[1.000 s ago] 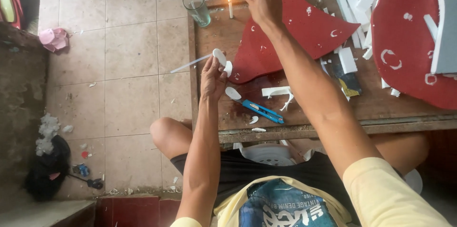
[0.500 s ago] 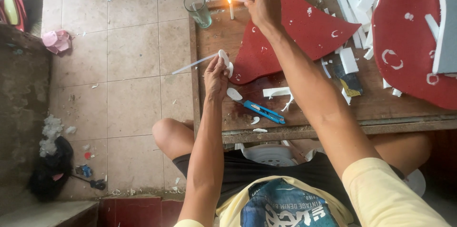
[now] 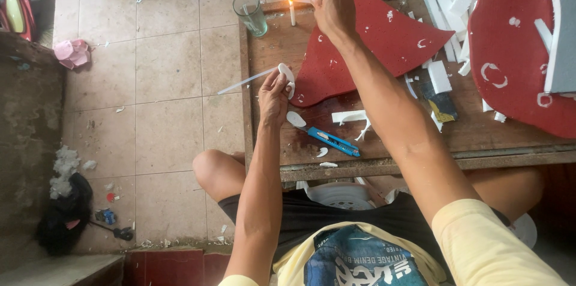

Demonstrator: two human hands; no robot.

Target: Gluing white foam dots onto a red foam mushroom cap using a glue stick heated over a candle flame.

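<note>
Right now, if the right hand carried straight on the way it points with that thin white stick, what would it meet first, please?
The right hand points its thin white stick leftward at the lit candle, so the flame comes first; the tip looks nearly there already. Beyond stands the drinking glass, though depth is hard to judge.

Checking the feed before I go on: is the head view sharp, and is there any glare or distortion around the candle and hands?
Head view: soft even daylight, hands sharp; candle flame slightly blown out; table edges bow toward the frame borders.
</note>
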